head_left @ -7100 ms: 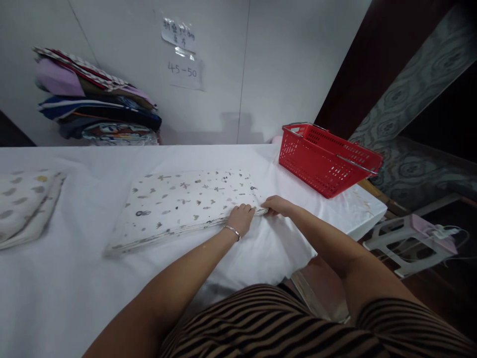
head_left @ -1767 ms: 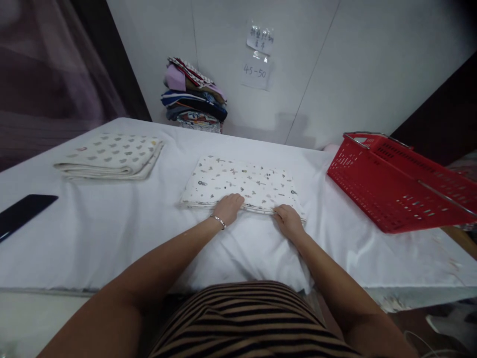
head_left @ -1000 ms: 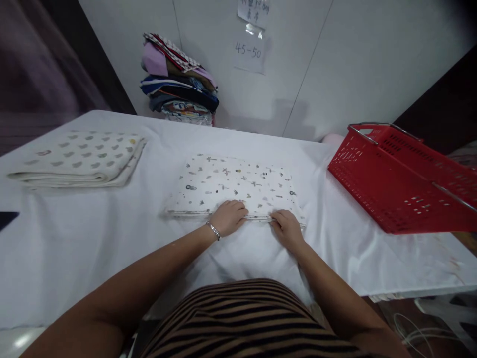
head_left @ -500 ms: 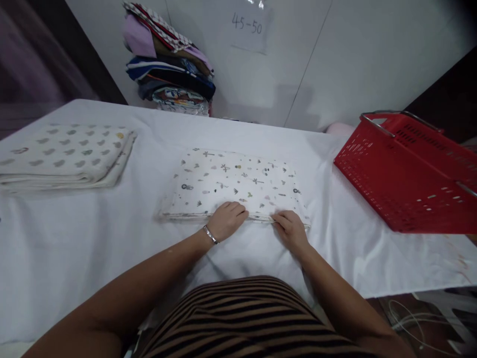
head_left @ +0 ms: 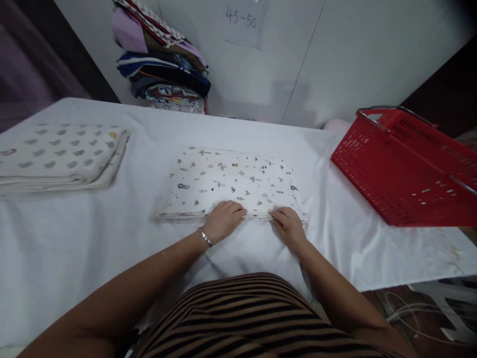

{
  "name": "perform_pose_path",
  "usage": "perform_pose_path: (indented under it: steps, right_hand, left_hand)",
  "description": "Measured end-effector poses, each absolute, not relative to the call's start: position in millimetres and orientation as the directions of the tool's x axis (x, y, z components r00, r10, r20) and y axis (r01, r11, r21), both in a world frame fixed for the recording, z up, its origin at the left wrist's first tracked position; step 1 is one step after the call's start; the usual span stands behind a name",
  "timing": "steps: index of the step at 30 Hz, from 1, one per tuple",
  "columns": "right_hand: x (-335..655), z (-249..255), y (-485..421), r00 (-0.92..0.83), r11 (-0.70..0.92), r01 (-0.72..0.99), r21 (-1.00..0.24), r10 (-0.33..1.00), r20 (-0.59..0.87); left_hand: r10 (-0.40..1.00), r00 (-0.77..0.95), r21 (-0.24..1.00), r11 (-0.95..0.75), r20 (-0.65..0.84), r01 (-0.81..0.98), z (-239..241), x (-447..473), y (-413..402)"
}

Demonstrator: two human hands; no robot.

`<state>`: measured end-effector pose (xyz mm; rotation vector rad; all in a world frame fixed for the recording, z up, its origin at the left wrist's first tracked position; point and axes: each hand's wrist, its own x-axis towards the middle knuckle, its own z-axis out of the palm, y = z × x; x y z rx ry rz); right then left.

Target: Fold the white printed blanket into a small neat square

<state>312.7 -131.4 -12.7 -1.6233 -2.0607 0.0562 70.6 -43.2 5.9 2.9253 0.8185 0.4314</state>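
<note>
Pinching the layered edge of the folded patterned cloth [head_left: 231, 179] with the right hand [head_left: 288, 226], on the tabletop [head_left: 67, 258] left of the red basket [head_left: 402, 174]. Resting the left hand [head_left: 223, 219] over that edge with fingers together; cannot tell if gripping. Could skew the layers by tugging unevenly.

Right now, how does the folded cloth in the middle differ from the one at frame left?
Print: the middle cloth has small mixed motifs, some palm-like; the left cloth has mostly repeated grey blobs.
Contact: left grip and right grip touch the middle cloth's near edge; neither touches the left cloth.
Shared: both are whitish, folded, and lie on the white tablecloth.
</note>
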Motion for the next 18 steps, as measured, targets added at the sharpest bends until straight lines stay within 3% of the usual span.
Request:
perform_pose_path:
  steps: [5,18]
  right_hand:
    - [312.7,-12.5,-131.7,-0.153,0.285,0.897,-0.339,0.918,0.365]
    - [314.8,-15.9,-130.3,-0.156,0.307,0.878,-0.368,0.909,0.387]
  left_hand:
    - [0.53,0.816,0.135,-0.848,0.23,0.513,6.8,74.8,-38.3]
    - [0.511,0.774,0.103,-0.852,0.373,0.513,-9.2,71.3,-43.8]
